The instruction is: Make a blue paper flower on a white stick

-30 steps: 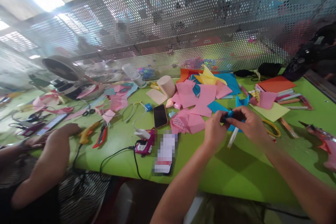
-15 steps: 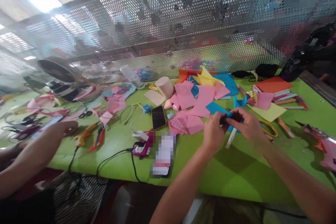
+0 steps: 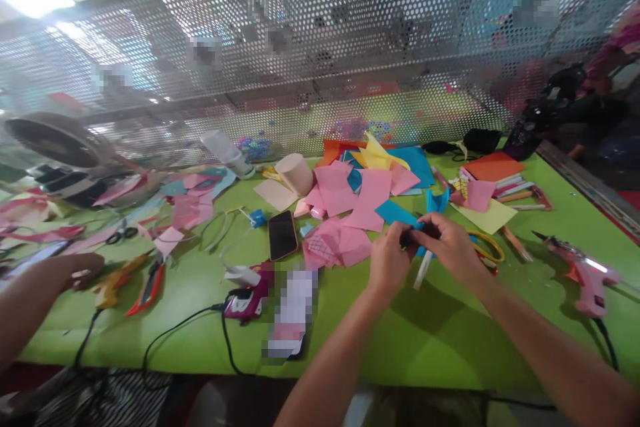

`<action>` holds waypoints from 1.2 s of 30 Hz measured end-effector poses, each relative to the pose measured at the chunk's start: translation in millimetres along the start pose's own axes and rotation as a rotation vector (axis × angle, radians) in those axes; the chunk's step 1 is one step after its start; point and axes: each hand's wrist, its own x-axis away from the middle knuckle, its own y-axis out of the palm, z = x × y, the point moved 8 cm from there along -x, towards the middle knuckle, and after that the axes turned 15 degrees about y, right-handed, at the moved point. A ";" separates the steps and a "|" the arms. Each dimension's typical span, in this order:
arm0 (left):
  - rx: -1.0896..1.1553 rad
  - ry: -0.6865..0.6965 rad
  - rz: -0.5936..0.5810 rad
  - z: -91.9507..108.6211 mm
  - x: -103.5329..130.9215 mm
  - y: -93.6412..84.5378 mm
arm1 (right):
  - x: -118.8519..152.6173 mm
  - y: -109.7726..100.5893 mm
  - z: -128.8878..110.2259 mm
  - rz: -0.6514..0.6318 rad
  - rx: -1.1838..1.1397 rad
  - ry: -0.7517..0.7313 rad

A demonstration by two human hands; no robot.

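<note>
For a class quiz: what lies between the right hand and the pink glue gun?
A yellow loop, something red beside it, and a brown stick, in the head view.

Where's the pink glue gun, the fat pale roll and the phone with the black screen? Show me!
Pink glue gun [image 3: 593, 293]: head view, on its handle.
Fat pale roll [image 3: 296, 175]: head view, on its curved side.
Phone with the black screen [image 3: 283, 237]: head view, on its screen.

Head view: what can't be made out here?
All in the head view:
Blue piece between left hand and right hand: mostly hidden by fingers.
Display of lower phone: pixelated.
Far-left device: cut off by left edge.
Shapes behind perforated screen: broken up by its mesh.
</note>
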 end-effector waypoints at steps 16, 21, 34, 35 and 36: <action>-0.480 -0.177 -0.404 -42.2 -7.6 -24.8 | -107.5 -93.2 72.9 0.325 0.626 0.402; -0.374 -0.081 -0.372 -29.2 -9.6 -29.4 | -110.7 -85.0 64.4 0.364 0.613 0.411; 0.444 -0.143 0.018 12.7 -26.1 23.8 | -5.8 -67.2 -15.5 0.440 0.192 -0.020; 0.417 -0.150 0.030 14.5 -25.9 22.3 | -4.0 -65.2 -12.1 0.403 0.136 -0.004; 0.388 -0.156 0.044 15.6 -25.5 20.5 | -3.4 -62.8 -8.2 0.357 0.071 0.011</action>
